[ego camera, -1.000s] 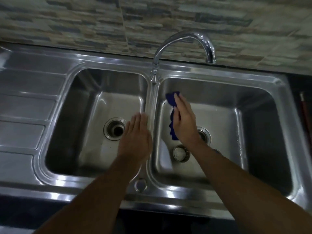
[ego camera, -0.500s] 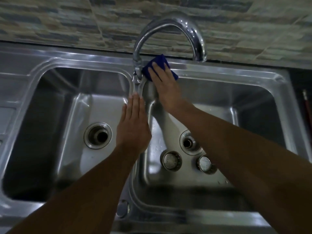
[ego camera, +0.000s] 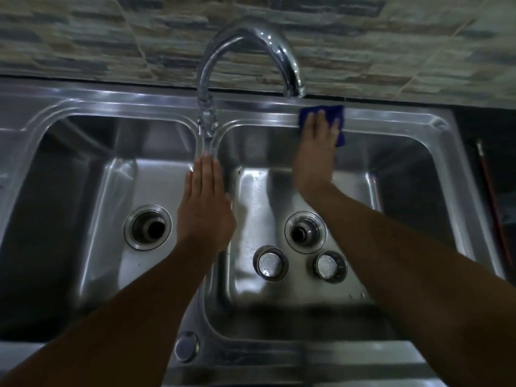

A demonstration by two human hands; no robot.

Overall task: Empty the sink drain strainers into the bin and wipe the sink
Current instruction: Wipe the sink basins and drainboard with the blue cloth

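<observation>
A double steel sink (ego camera: 396, 118) fills the view. My right hand (ego camera: 315, 152) presses a blue cloth (ego camera: 336, 111) flat against the back rim of the right basin, just right of the tap spout. My left hand (ego camera: 205, 208) lies flat, fingers together, on the divider between the basins and holds nothing. Two round drain strainers (ego camera: 270, 263) (ego camera: 329, 266) sit loose on the floor of the right basin, in front of its open drain (ego camera: 305, 231). The left basin's drain (ego camera: 148, 227) is open too.
A curved chrome tap (ego camera: 248, 48) rises from the back rim above the divider. A tiled wall (ego camera: 83, 37) stands behind. A round steel cap (ego camera: 186, 346) sits on the front rim. A dark counter with a thin red rod (ego camera: 491, 196) lies right of the sink.
My right hand has slid the blue cloth from the tap base to the right along the back rim. The view has moved closer over the sink. My left hand stays on the divider.
</observation>
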